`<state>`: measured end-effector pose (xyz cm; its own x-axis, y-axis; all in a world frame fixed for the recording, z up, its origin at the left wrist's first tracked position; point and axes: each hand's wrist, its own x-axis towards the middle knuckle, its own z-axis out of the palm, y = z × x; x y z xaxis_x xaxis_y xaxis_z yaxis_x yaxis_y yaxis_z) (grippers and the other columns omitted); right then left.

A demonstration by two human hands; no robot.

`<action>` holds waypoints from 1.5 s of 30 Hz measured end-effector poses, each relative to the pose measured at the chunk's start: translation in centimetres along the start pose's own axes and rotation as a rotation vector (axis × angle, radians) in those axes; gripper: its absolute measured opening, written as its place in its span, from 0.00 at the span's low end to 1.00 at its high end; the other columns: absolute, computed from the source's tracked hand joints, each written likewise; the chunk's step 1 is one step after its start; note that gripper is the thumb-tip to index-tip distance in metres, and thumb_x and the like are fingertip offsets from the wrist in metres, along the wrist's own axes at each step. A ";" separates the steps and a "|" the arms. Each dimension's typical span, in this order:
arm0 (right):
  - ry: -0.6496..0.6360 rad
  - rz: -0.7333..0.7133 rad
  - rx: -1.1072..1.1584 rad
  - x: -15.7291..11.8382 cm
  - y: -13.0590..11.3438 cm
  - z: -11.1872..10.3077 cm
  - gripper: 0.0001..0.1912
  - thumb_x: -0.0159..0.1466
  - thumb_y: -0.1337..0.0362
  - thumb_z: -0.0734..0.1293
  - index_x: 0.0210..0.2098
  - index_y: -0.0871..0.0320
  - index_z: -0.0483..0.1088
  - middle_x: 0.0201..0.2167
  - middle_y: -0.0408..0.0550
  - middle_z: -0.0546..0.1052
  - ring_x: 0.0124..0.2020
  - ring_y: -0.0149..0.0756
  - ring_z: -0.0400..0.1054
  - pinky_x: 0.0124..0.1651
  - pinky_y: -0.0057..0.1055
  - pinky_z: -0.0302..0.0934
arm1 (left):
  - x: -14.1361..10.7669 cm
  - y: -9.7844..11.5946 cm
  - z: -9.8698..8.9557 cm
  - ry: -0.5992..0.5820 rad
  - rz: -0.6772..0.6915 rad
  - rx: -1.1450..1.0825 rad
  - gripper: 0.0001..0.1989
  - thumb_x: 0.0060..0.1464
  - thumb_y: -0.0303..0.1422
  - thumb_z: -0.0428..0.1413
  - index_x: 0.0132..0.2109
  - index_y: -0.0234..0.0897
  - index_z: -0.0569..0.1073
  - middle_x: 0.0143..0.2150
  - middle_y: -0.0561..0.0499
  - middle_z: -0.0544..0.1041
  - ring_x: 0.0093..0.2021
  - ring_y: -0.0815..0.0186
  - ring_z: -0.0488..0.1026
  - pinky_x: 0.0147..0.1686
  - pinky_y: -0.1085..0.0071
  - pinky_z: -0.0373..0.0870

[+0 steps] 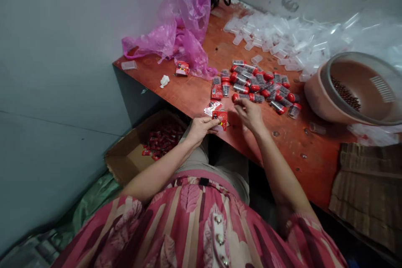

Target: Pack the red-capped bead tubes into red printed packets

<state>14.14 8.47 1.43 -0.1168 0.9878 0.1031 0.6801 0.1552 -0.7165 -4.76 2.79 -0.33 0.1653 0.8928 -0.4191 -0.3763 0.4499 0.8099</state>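
A red packet (pixel 223 118) is pinched by the left hand (pixel 198 130), while tubes (pixel 241 88) could be rolled if brushed by the right hand (pixel 252 116), its grip indiscernible.

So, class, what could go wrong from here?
The small red printed packet in the left hand is at the near edge of the reddish wooden table and might drop. The red-capped clear plastic tubes lie heaped beside the right hand; a nudge could send some rolling.
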 end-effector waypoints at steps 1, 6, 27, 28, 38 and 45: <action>0.026 -0.073 -0.220 0.8 0.5 -0.5 0.12 0.61 0.64 0.61 0.41 0.59 0.71 0.41 0.55 0.76 0.43 0.44 0.67 0.42 0.39 0.60 | -0.1 0.0 -0.1 0.025 0.001 -0.002 0.15 0.36 0.40 0.66 0.25 0.30 0.76 0.25 0.47 0.77 0.25 0.69 0.73 0.29 0.72 0.72; -0.058 -0.253 -0.676 3.7 2.9 -1.8 0.16 0.63 0.72 0.55 0.46 0.63 0.69 0.49 0.59 0.71 0.53 0.49 0.58 0.50 0.44 0.50 | -0.6 0.0 -0.5 0.080 -0.014 -0.094 0.15 0.35 0.39 0.66 0.25 0.30 0.75 0.24 0.48 0.76 0.23 0.71 0.72 0.27 0.74 0.71; 0.210 0.347 0.645 -12.1 -5.6 5.1 0.15 0.62 0.52 0.62 0.39 0.58 0.65 0.26 0.41 0.74 0.20 0.27 0.70 0.23 0.26 0.68 | -0.3 0.6 3.3 0.110 -0.128 -0.664 0.07 0.48 0.28 0.61 0.30 0.30 0.70 0.25 0.51 0.74 0.25 0.72 0.72 0.29 0.76 0.69; 0.227 0.350 0.648 -12.1 -5.5 5.3 0.15 0.62 0.53 0.61 0.40 0.58 0.65 0.25 0.40 0.73 0.20 0.27 0.70 0.24 0.26 0.69 | -0.4 0.6 3.6 0.095 -0.125 -0.676 0.08 0.47 0.29 0.61 0.30 0.30 0.70 0.25 0.52 0.74 0.24 0.73 0.72 0.29 0.77 0.69; 0.259 0.292 0.620 -11.9 -4.4 5.0 0.14 0.63 0.54 0.61 0.41 0.58 0.66 0.24 0.39 0.73 0.20 0.26 0.69 0.24 0.25 0.69 | -0.8 0.5 4.3 -0.046 -0.039 -0.480 0.15 0.40 0.35 0.66 0.29 0.30 0.69 0.24 0.53 0.73 0.22 0.73 0.70 0.24 0.77 0.65; 0.228 0.246 0.560 -11.6 -3.4 4.4 0.15 0.63 0.54 0.62 0.43 0.58 0.67 0.22 0.39 0.74 0.20 0.27 0.69 0.23 0.25 0.67 | -0.2 0.2 3.6 -0.173 -0.049 -0.281 0.17 0.39 0.37 0.66 0.29 0.29 0.70 0.23 0.52 0.74 0.20 0.73 0.69 0.21 0.75 0.65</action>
<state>9.95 -3.61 -0.36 0.1926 0.9812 -0.0099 0.1799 -0.0453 -0.9826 -1.58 2.77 1.46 0.3326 0.8718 -0.3598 -0.5968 0.4899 0.6354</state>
